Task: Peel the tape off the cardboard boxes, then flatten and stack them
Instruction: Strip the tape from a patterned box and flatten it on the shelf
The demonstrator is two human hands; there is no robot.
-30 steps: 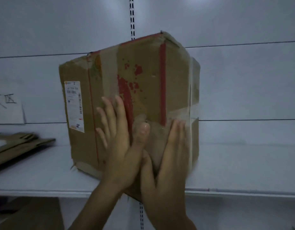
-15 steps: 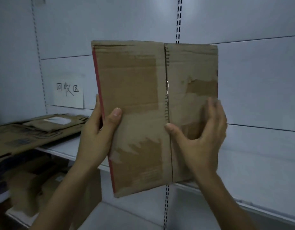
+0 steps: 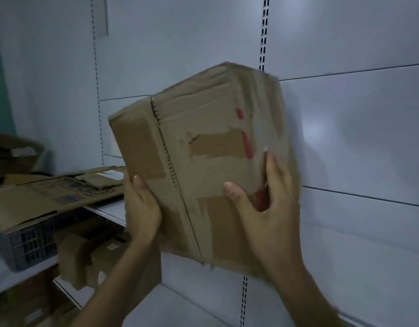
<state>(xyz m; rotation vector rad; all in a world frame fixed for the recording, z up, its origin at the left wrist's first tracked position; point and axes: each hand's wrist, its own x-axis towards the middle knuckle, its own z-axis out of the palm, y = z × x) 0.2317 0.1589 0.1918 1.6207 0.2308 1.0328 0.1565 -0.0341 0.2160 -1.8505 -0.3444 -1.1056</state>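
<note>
A brown cardboard box (image 3: 203, 166) is held in the air in front of the white shelving, tilted with its top leaning right. It carries patches of brown tape, torn paper and strips of red tape (image 3: 247, 142). A stapled seam runs down its facing side. My left hand (image 3: 142, 208) grips the box's lower left edge, thumb on the front. My right hand (image 3: 265, 208) holds the lower right part, thumb on the front and fingers wrapped round the right edge. The box's right side is blurred.
Flattened cardboard (image 3: 50, 197) is stacked on the white shelf (image 3: 109, 211) at the left. A grey crate (image 3: 22, 249) and more cardboard boxes (image 3: 90, 256) sit on a lower shelf beneath it. The white back wall with slotted uprights (image 3: 264, 31) stands close behind.
The box has turned and tilted to the right, showing another face. The view has shifted left. Both hands have slid lower on the box.
</note>
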